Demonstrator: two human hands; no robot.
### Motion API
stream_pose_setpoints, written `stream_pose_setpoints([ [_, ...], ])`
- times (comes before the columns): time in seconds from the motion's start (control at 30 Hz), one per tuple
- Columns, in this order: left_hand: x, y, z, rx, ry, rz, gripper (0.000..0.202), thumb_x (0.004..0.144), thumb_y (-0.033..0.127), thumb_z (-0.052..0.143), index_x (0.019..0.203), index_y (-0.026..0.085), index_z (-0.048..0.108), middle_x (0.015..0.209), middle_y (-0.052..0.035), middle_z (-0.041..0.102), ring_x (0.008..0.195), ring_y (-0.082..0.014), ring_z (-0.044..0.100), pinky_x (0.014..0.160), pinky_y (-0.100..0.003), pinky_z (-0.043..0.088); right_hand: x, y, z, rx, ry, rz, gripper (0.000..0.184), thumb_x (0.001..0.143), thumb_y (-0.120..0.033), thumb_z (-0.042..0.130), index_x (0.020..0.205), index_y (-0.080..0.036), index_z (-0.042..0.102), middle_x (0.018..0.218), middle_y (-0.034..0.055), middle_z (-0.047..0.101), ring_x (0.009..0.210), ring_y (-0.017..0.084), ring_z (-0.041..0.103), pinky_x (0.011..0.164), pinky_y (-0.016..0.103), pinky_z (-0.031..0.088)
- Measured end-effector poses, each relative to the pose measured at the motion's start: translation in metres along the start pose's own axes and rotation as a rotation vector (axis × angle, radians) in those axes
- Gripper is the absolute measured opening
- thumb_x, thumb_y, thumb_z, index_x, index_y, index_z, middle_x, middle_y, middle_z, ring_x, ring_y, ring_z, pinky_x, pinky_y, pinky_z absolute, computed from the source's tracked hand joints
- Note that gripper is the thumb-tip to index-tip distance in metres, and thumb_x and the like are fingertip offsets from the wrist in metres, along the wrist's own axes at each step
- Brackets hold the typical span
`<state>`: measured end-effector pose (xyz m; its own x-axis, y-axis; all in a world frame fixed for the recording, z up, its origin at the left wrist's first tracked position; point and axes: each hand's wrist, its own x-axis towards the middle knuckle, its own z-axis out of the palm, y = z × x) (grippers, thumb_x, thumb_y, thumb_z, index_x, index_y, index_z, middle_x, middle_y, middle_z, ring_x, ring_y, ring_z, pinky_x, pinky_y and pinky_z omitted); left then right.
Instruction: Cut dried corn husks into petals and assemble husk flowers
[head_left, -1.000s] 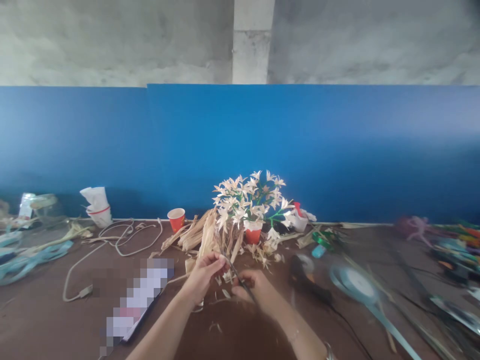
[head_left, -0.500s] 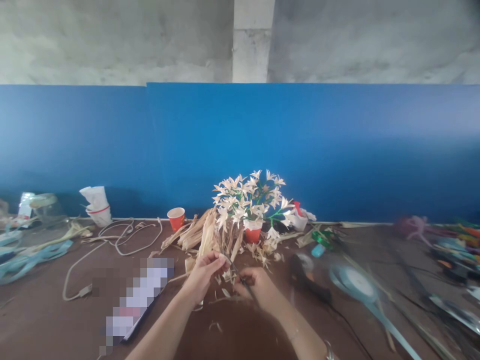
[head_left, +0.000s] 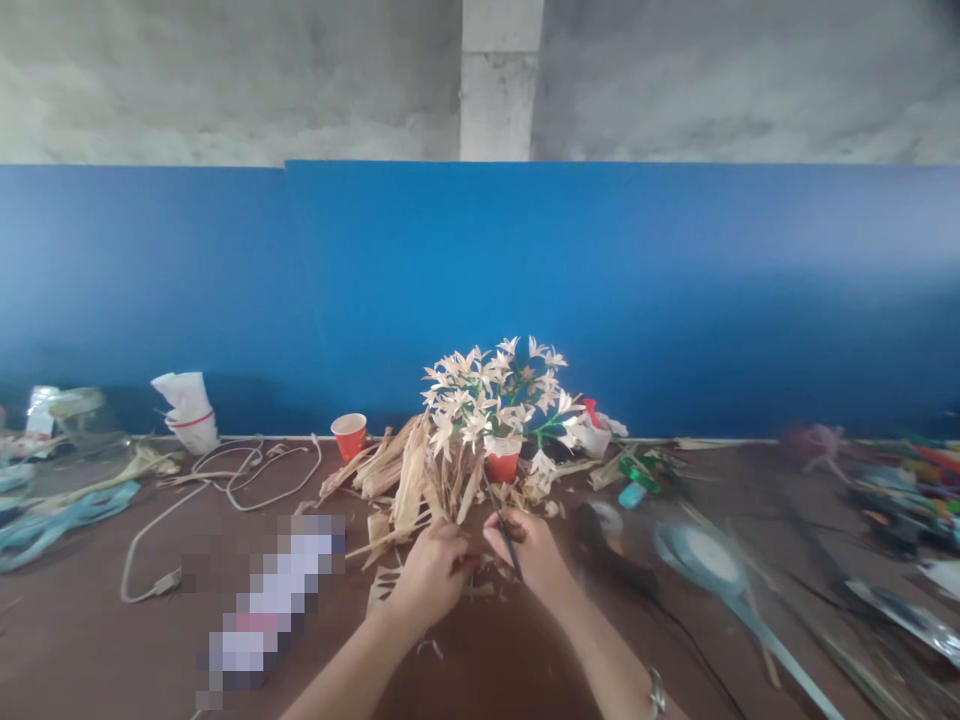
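Note:
My left hand (head_left: 431, 572) is low over the brown table, fingers curled together and pointing down. Whatever lies between its fingertips is hidden. Beside it, my right hand (head_left: 529, 548) grips a thin dark pointed tool (head_left: 511, 553), whose tip points up and away from me. The tool's exact kind is hard to make out. Just beyond both hands lies a heap of dried corn husks (head_left: 411, 480). White husk-like flowers (head_left: 491, 395) on green stems stand in a red and white paper cup (head_left: 504, 463) behind the hands.
Left of the heap stands another paper cup (head_left: 349, 437). A white cable (head_left: 259, 500) coils near a blurred-out flat object (head_left: 277, 605). To the right are a black corded tool (head_left: 619, 560), a ribbon roll (head_left: 709, 555) and a small blue bottle (head_left: 632, 495). A blue partition (head_left: 600, 280) backs the table.
My left hand has moved right and turned its fingers downward. My right hand has shifted slightly right and up, and the dark tool's tip has swung away from the left fingertips.

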<state>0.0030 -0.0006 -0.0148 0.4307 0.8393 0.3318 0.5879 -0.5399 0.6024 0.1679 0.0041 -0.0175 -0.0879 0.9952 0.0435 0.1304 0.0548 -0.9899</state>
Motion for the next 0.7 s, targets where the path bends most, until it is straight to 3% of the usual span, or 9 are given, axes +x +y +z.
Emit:
stream_pose_setpoints([
  [0.13, 0.0, 0.003, -0.002, 0.128, -0.028, 0.059, 0.023, 0.079, 0.015, 0.049, 0.078, 0.021, 0.071, 0.075, -0.0058, 0.063, 0.08, -0.0203, 0.053, 0.073, -0.031, 0.038, 0.0, 0.002, -0.001, -0.048, 0.013, -0.006, 0.015, 0.069, -0.031, 0.057, 0.073, -0.017, 0.055, 0.045, -0.0064, 0.048, 0.036, 0.008, 0.042, 0.035, 0.017, 0.033],
  [0.3, 0.004, -0.009, -0.012, 0.071, 0.133, -0.026, 0.017, 0.077, 0.018, 0.053, 0.072, 0.02, 0.069, 0.076, -0.0054, 0.066, 0.08, -0.021, 0.056, 0.074, -0.031, 0.04, -0.001, 0.002, -0.003, -0.239, 0.062, -0.133, 0.019, 0.066, -0.02, 0.053, 0.084, -0.017, 0.06, 0.066, 0.0011, 0.063, 0.06, 0.016, 0.059, 0.058, 0.025, 0.046],
  [0.4, 0.006, -0.016, -0.02, 0.09, 0.252, -0.113, 0.014, 0.075, 0.021, 0.055, 0.068, 0.02, 0.067, 0.074, -0.0039, 0.066, 0.079, -0.0207, 0.057, 0.074, -0.031, 0.04, 0.0, 0.004, -0.004, -0.369, 0.093, -0.217, 0.026, 0.066, -0.016, 0.048, 0.089, -0.016, 0.061, 0.082, 0.0059, 0.067, 0.076, 0.02, 0.063, 0.07, 0.028, 0.046],
  [0.5, 0.006, -0.021, -0.026, 0.182, 0.349, -0.203, 0.019, 0.078, 0.029, 0.053, 0.065, 0.02, 0.064, 0.073, -0.0033, 0.066, 0.076, -0.0203, 0.057, 0.07, -0.029, 0.039, 0.0, 0.006, -0.005, -0.434, 0.119, -0.2, 0.029, 0.067, -0.016, 0.048, 0.092, -0.016, 0.061, 0.085, 0.0076, 0.068, 0.078, 0.021, 0.063, 0.072, 0.03, 0.046],
  [0.63, 0.007, -0.028, -0.03, 0.231, 0.354, -0.265, 0.039, 0.084, 0.037, 0.042, 0.055, 0.019, 0.059, 0.062, -0.0037, 0.063, 0.069, -0.018, 0.056, 0.064, -0.026, 0.038, 0.0, 0.007, -0.005, -0.427, 0.068, -0.163, 0.025, 0.066, -0.019, 0.053, 0.089, -0.016, 0.062, 0.078, 0.0055, 0.068, 0.073, 0.02, 0.063, 0.067, 0.028, 0.046],
  [0.7, 0.008, -0.032, -0.033, 0.21, 0.383, -0.279, 0.038, 0.084, 0.037, 0.04, 0.058, 0.018, 0.061, 0.065, -0.0041, 0.064, 0.07, -0.018, 0.057, 0.065, -0.026, 0.039, -0.001, 0.007, -0.004, -0.404, 0.028, -0.168, 0.025, 0.066, -0.018, 0.053, 0.089, -0.017, 0.062, 0.078, 0.0047, 0.068, 0.073, 0.019, 0.063, 0.066, 0.026, 0.046],
])
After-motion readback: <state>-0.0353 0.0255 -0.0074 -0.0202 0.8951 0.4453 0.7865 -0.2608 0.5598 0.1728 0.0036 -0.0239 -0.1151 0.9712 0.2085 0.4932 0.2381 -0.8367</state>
